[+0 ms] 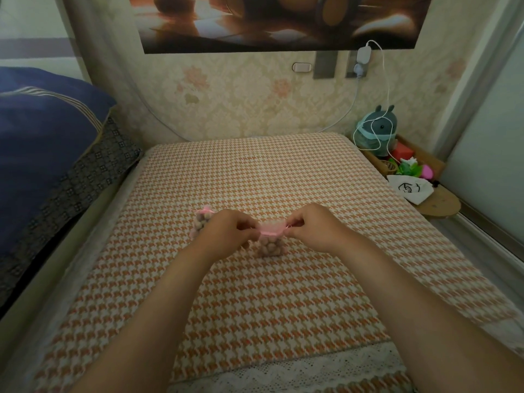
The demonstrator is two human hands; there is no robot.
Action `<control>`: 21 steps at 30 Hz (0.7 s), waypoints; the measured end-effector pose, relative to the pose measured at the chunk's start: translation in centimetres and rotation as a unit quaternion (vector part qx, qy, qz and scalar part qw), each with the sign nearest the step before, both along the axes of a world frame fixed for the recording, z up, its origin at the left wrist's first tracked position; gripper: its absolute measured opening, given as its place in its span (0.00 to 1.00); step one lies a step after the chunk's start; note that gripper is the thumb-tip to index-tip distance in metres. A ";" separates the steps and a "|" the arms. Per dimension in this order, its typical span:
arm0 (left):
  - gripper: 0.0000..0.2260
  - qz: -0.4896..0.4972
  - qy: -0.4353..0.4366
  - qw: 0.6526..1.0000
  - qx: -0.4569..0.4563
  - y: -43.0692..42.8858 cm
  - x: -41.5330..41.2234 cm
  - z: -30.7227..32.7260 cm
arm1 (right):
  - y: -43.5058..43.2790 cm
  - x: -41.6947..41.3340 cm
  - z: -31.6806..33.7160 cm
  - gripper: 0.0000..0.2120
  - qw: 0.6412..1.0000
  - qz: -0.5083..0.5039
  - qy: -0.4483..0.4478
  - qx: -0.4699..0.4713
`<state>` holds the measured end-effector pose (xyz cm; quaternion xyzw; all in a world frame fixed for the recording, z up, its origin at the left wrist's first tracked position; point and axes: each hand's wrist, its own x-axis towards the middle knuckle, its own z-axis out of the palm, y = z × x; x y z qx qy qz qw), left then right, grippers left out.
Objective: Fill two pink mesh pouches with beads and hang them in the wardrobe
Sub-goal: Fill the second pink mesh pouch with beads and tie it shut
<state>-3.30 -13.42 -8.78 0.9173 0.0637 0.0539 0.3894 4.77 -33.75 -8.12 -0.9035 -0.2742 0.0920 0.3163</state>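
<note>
A pink mesh pouch (270, 245) full of brown beads stands on the orange houndstooth cloth (255, 302). My left hand (226, 235) and my right hand (313, 228) each pinch one end of its pink drawstring at the gathered top, which is stretched between them. A second pink mesh pouch (202, 219), also holding beads and tied with a pink ribbon, lies on the cloth just behind my left hand, partly hidden by it.
A blue pillow and dark patterned bedding (48, 154) lie on the left. On the right, a wooden shelf (436, 202) carries a teal toy (377, 129), a white drawstring bag (411, 190) and small coloured items. A white charger cable (382, 89) hangs from the wall socket.
</note>
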 end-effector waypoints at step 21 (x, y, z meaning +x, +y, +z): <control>0.14 0.139 0.058 0.942 -0.299 1.0 -6.0 0.0 | -0.4 -3.2 1.0 0.10 0.883 -0.177 0.385 0.201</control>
